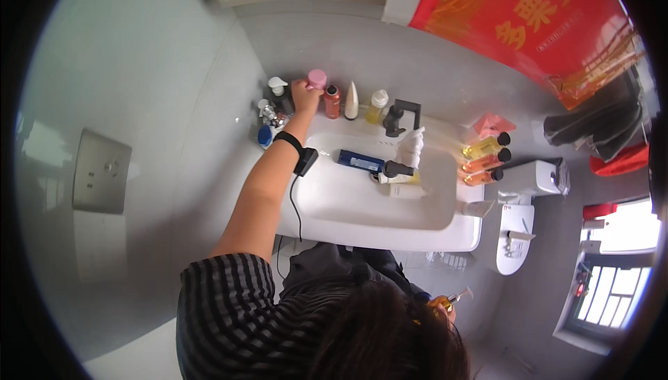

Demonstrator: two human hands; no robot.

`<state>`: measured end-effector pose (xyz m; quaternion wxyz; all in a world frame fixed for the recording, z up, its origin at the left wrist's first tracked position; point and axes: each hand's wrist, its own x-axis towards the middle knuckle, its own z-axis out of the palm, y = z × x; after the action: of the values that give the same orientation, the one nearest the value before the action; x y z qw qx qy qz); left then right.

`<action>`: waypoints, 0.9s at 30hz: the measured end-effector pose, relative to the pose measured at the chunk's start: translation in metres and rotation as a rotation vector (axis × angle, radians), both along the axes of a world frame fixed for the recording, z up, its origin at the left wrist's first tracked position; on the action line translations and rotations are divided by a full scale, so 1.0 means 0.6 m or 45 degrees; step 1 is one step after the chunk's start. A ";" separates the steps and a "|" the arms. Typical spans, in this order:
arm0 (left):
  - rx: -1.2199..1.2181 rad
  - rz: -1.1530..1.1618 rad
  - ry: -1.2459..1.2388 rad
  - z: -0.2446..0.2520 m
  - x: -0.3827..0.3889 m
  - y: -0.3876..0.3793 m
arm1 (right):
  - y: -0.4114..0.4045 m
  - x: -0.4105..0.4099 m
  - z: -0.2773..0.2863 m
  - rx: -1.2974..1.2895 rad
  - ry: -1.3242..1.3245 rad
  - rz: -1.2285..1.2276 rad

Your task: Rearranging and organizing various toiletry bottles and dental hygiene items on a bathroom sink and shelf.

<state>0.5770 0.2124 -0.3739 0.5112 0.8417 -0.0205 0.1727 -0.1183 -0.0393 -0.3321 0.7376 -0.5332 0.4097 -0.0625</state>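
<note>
My left hand (307,96) reaches to the sink's back left corner, its fingers closed around a pink container (317,78). Right beside it stands a red can with a black top (332,102). To the left are a dark bottle with a white pump (278,87), a clear pump bottle (267,111) and a blue-capped container (265,135). Low by my body, my right hand (448,313) holds an amber pump bottle (440,303); hair hides much of both. Inside the white washbasin (344,213) lie a dark blue box (360,161) and a white bottle (406,191).
A white tube (352,102) and a yellowish foam-pump bottle (377,106) stand near the black faucet (394,120). Several black-capped bottles (482,163) line the right rim, near a tube (476,208). A toilet (514,239) stands at right. From my wrist strap hangs a black cable (293,205).
</note>
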 end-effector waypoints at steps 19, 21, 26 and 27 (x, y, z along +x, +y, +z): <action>-0.340 -0.230 0.140 0.014 -0.022 0.033 | -0.023 0.147 0.141 -0.261 -0.106 -0.051; -0.412 -0.252 0.185 0.013 -0.012 0.056 | -0.026 0.182 0.185 -0.296 -0.098 0.028; -0.110 -0.155 -0.086 -0.013 -0.018 0.042 | -0.008 0.212 0.264 -0.348 -0.232 0.082; -0.114 -0.158 -0.079 -0.017 -0.027 0.040 | -0.003 0.219 0.281 -0.344 -0.275 0.098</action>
<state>0.5610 0.2366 -0.3842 0.5570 0.8095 -0.0807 0.1675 0.0130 -0.0409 -0.1635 0.7007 -0.6330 0.2951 -0.1458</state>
